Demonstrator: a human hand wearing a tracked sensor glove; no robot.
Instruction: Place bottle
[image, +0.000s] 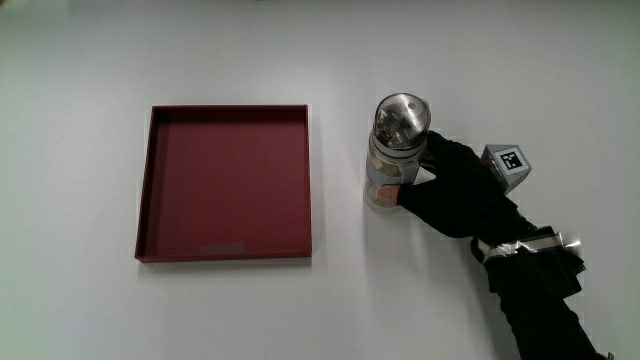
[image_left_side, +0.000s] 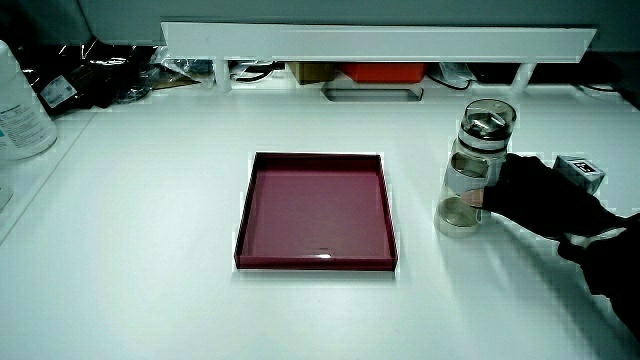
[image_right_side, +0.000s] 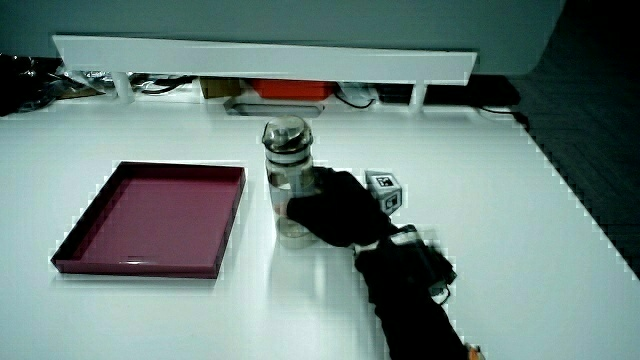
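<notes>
A clear glass bottle (image: 392, 153) with a shiny metal cap stands upright on the white table, beside the dark red tray (image: 160, 185). The gloved hand (image: 450, 185) is wrapped around the bottle's body, fingers curled on it, with the patterned cube (image: 506, 165) on its back. The bottle (image_left_side: 473, 168) and the hand (image_left_side: 535, 195) show in both side views, where the bottle (image_right_side: 287, 182) stands upright with the hand (image_right_side: 335, 212) closed around its lower half. The tray (image_left_side: 380, 205) holds nothing.
A low white partition (image_left_side: 370, 40) runs along the table's edge farthest from the person, with cables and boxes under it. A large white container (image_left_side: 20, 105) stands at the table's corner in a side view.
</notes>
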